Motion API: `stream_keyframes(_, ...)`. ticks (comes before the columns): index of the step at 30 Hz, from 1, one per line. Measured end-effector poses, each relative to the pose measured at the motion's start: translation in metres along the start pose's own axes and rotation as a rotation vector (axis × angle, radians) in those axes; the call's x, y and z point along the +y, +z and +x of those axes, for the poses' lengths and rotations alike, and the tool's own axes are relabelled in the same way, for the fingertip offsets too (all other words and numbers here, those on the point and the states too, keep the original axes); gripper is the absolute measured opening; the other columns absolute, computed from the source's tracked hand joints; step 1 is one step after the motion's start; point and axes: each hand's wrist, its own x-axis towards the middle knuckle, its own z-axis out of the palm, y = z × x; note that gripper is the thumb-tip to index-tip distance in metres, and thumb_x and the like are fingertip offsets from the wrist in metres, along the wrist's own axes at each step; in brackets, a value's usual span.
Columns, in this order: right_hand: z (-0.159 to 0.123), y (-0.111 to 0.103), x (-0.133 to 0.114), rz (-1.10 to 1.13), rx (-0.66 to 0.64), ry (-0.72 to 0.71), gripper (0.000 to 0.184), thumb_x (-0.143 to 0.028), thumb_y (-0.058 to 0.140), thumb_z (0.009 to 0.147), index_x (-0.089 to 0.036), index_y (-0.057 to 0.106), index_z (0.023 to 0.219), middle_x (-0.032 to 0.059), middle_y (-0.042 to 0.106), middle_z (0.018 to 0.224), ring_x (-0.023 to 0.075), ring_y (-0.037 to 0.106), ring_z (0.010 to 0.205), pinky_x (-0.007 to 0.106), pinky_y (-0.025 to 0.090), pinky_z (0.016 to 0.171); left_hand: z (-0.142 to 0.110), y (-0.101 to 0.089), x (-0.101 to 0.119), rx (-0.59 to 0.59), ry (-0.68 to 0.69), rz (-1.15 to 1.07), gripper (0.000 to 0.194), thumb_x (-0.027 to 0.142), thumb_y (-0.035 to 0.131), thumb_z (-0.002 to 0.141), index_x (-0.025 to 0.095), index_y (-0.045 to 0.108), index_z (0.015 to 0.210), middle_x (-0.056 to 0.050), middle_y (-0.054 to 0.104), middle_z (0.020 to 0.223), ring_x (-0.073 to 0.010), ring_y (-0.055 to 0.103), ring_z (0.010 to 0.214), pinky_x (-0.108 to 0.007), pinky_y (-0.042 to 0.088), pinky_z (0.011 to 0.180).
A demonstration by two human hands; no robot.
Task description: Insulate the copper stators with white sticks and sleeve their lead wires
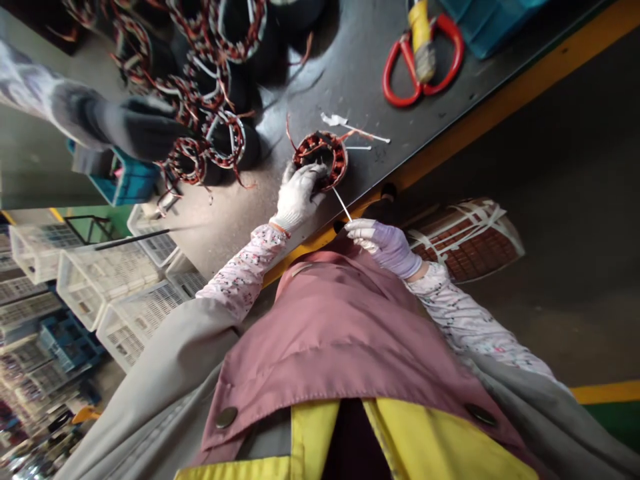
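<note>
The left hand is closed over the rim of the copper-wound ring near the edge of the counter; the right hand pinches a taut white cord. A hard pull could drag the ring off the edge — or slip the cord from those fingertips, whose grip looks shallow, though blur makes that uncertain.

No readable text, labels, numbers or signs anywhere.
</note>
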Motion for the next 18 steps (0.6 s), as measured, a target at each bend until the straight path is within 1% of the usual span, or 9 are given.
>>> stream_keyframes(2, 0.008, 0.001, 0.002, -0.010, 0.001, -0.012, 0.019, -0.022, 0.059, 0.097, -0.025, 0.074, 0.108, 0.0048, 0.076, 0.117, 0.0195, 0.071, 0.112, 0.037, 0.061, 0.099, -0.001, -0.001, 0.001, -0.005, -0.027, -0.004, 0.054, 0.024, 0.066, 0.081, 0.021, 0.058, 0.135, -0.010, 0.064, 0.141, -0.0289, 0.053, 0.139, -0.052, 0.023, 0.129)
stream_keyframes(5, 0.011, -0.001, -0.005, -0.005, 0.006, -0.017, 0.019, -0.020, 0.058, 0.097, -0.024, 0.074, 0.106, 0.0050, 0.077, 0.114, 0.0193, 0.073, 0.109, 0.036, 0.062, 0.097, -0.001, -0.001, 0.002, -0.011, -0.054, -0.016, 0.056, 0.022, 0.062, 0.083, 0.021, 0.055, 0.139, -0.010, 0.062, 0.143, -0.0285, 0.051, 0.140, -0.052, 0.022, 0.129)
stream_keyframes(9, -0.001, -0.008, -0.021, -0.006, 0.027, 0.036, 0.018, -0.022, 0.060, 0.097, -0.024, 0.074, 0.107, 0.0062, 0.076, 0.115, 0.0195, 0.073, 0.108, 0.036, 0.062, 0.097, 0.001, -0.001, 0.004, -0.045, -0.036, -0.013, 0.058, 0.022, 0.064, 0.081, 0.022, 0.055, 0.139, -0.010, 0.061, 0.145, -0.0282, 0.051, 0.140, -0.053, 0.018, 0.130)
stream_keyframes(11, -0.008, -0.009, -0.023, -0.006, 0.034, 0.068, 0.017, -0.022, 0.060, 0.096, -0.024, 0.074, 0.106, 0.0064, 0.077, 0.114, 0.0196, 0.073, 0.108, 0.036, 0.062, 0.097, 0.001, 0.000, 0.004, -0.053, -0.030, -0.006, 0.059, 0.023, 0.066, 0.080, 0.022, 0.056, 0.139, -0.010, 0.061, 0.145, -0.0285, 0.051, 0.140, -0.053, 0.017, 0.130)
stream_keyframes(14, -0.010, -0.007, -0.019, 0.005, 0.048, 0.078, 0.019, -0.023, 0.058, 0.097, -0.023, 0.075, 0.106, 0.0066, 0.077, 0.113, 0.0194, 0.073, 0.107, 0.036, 0.062, 0.097, 0.002, 0.002, 0.004, -0.038, -0.027, -0.013, 0.059, 0.024, 0.067, 0.080, 0.023, 0.056, 0.139, -0.009, 0.061, 0.144, -0.0288, 0.052, 0.139, -0.054, 0.017, 0.130)
stream_keyframes(18, -0.002, -0.002, -0.012, 0.015, 0.072, 0.075, 0.019, -0.023, 0.059, 0.096, -0.023, 0.075, 0.106, 0.0062, 0.077, 0.114, 0.0198, 0.073, 0.107, 0.037, 0.062, 0.097, 0.002, 0.005, 0.003, -0.019, -0.036, -0.022, 0.060, 0.025, 0.066, 0.080, 0.023, 0.056, 0.139, -0.010, 0.061, 0.143, -0.0298, 0.052, 0.139, -0.054, 0.017, 0.130)
